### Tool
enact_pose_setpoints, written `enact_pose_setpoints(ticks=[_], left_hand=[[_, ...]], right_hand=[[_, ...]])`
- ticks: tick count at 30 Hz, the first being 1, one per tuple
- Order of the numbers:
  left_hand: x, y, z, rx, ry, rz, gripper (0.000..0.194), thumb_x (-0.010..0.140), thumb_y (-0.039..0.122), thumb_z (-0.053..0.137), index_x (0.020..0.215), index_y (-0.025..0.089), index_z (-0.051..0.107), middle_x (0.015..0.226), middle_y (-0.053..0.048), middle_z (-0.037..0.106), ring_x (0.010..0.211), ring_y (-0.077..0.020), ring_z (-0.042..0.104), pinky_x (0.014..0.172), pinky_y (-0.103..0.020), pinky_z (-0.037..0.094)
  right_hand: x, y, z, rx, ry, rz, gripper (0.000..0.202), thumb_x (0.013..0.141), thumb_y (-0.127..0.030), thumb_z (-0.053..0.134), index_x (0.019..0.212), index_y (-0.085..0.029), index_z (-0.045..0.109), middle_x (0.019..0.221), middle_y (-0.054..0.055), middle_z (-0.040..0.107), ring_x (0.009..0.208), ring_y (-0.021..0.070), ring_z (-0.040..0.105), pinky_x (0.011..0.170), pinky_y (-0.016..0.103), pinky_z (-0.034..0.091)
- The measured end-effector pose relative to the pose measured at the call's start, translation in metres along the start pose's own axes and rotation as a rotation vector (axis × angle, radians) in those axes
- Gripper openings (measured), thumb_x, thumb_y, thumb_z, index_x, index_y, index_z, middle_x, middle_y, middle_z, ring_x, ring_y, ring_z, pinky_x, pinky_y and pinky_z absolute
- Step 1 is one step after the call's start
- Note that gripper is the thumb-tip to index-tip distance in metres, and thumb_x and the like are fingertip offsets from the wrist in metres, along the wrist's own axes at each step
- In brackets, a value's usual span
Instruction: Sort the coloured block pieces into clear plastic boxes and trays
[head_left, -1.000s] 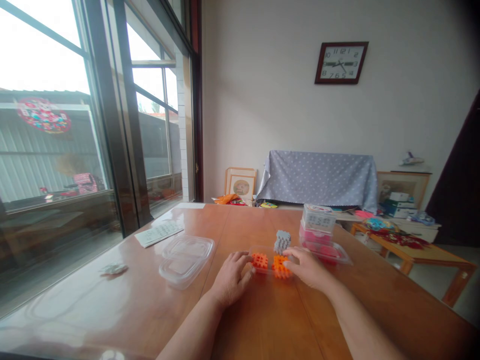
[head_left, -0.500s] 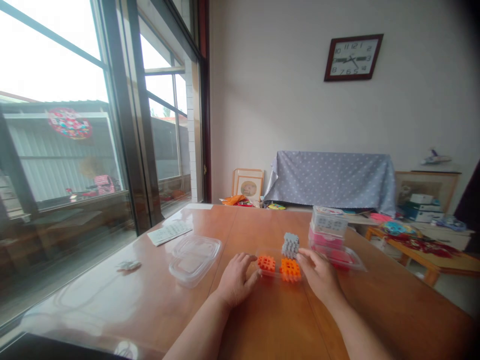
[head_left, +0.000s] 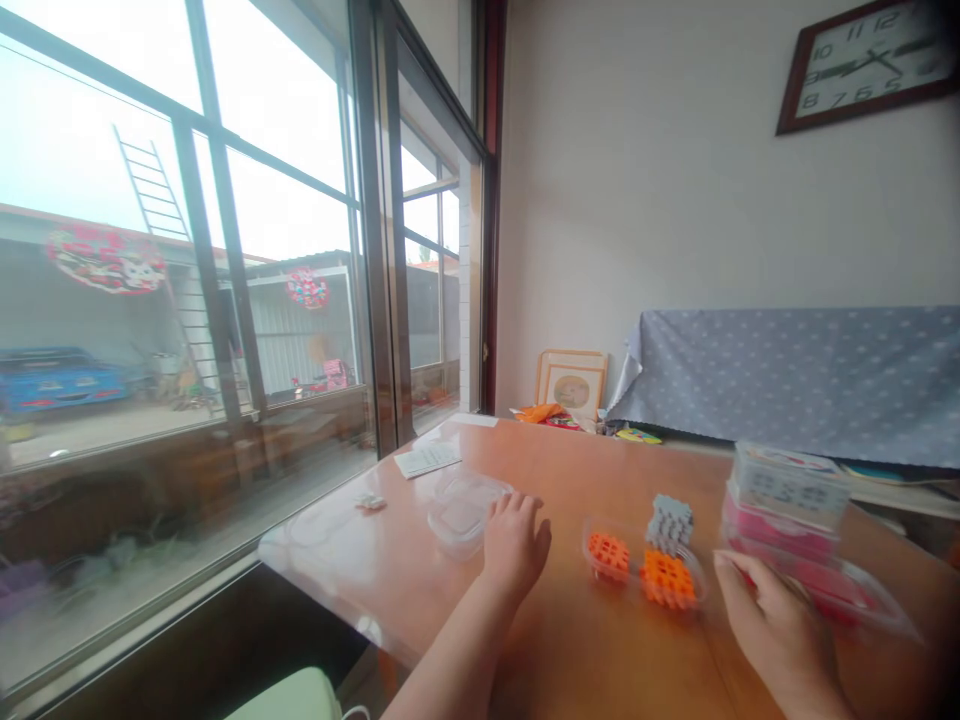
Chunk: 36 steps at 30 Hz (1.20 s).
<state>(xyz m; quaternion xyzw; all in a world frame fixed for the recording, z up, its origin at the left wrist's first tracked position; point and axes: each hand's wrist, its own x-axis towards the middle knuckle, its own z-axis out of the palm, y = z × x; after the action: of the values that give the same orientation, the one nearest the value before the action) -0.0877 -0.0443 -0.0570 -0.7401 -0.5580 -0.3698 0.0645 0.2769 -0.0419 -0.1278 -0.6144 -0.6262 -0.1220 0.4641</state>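
My left hand (head_left: 517,540) reaches over the table at the right edge of a clear plastic lid or shallow tray (head_left: 459,512). Its fingers are spread a little and partly overlap that edge; whether they touch it I cannot tell. My right hand (head_left: 776,615) hovers at the right of a clear plastic container (head_left: 628,578), thumb and forefinger apart, with nothing seen in it. Inside the container lie an orange-red lattice block (head_left: 608,555) and a brighter orange lattice block (head_left: 667,578). A grey block with toothed edges (head_left: 670,522) stands at its back edge.
Beyond my right hand stand stacked boxes, a clear one (head_left: 787,487) over a pink one (head_left: 780,527), beside a clear tray with something pink (head_left: 840,590). Farther left lie a printed paper (head_left: 427,459) and a small pale packet (head_left: 370,503). Windows border the table's left side.
The view has turned left. My left hand has moved away from the orange blocks to the clear lid. My right hand has drawn back from the container's right side.
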Motion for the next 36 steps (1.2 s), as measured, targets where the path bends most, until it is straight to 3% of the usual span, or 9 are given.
enact_pose_setpoints(ticks=[8,18,24,31,36], left_hand=[[-0.012,-0.019,-0.023,0.232,-0.064,-0.068,0.033,0.084,0.019,0.062,0.117,0.024,0.063,0.12,-0.012,0.064,0.12,-0.0343,0.051,0.11,-0.055,0.03],[-0.006,-0.022,-0.02,0.409,-0.056,-0.124,0.028,0.085,0.012,0.05,0.104,0.022,0.068,0.107,-0.01,0.069,0.111,-0.0304,0.056,0.109,-0.052,0.027],[-0.002,-0.021,-0.021,0.43,0.05,-0.038,0.027,0.088,0.013,0.049,0.102,0.022,0.071,0.1,-0.008,0.072,0.108,-0.0295,0.058,0.11,-0.053,0.023],[0.009,-0.013,-0.028,0.349,0.254,0.076,0.023,0.092,0.014,0.052,0.099,0.023,0.072,0.093,-0.005,0.073,0.103,-0.027,0.061,0.112,-0.051,0.022],[0.015,0.014,-0.031,0.231,0.361,0.236,0.02,0.094,0.016,0.054,0.098,0.025,0.071,0.093,-0.004,0.074,0.1,-0.0253,0.062,0.11,-0.05,0.025]], right_hand=[[0.001,-0.002,0.001,0.015,-0.002,-0.054,0.04,0.094,-0.054,0.044,0.099,-0.025,0.072,0.104,0.009,0.077,0.099,0.0324,0.068,0.09,0.044,0.05],[0.001,-0.012,-0.006,0.087,0.015,0.007,0.037,0.096,-0.049,0.046,0.102,-0.024,0.072,0.105,0.008,0.076,0.099,0.0286,0.067,0.085,0.038,0.05],[0.005,-0.028,-0.012,0.138,0.026,0.017,0.034,0.097,-0.044,0.045,0.096,-0.022,0.071,0.099,0.009,0.076,0.097,0.0269,0.066,0.087,0.037,0.048],[0.006,-0.035,-0.014,0.157,0.019,0.039,0.031,0.097,-0.039,0.046,0.095,-0.022,0.071,0.097,0.008,0.075,0.097,0.0264,0.064,0.087,0.036,0.046],[0.007,-0.043,-0.018,0.195,0.071,0.082,0.029,0.096,-0.039,0.048,0.099,-0.022,0.071,0.102,0.008,0.075,0.099,0.0262,0.064,0.089,0.036,0.047]])
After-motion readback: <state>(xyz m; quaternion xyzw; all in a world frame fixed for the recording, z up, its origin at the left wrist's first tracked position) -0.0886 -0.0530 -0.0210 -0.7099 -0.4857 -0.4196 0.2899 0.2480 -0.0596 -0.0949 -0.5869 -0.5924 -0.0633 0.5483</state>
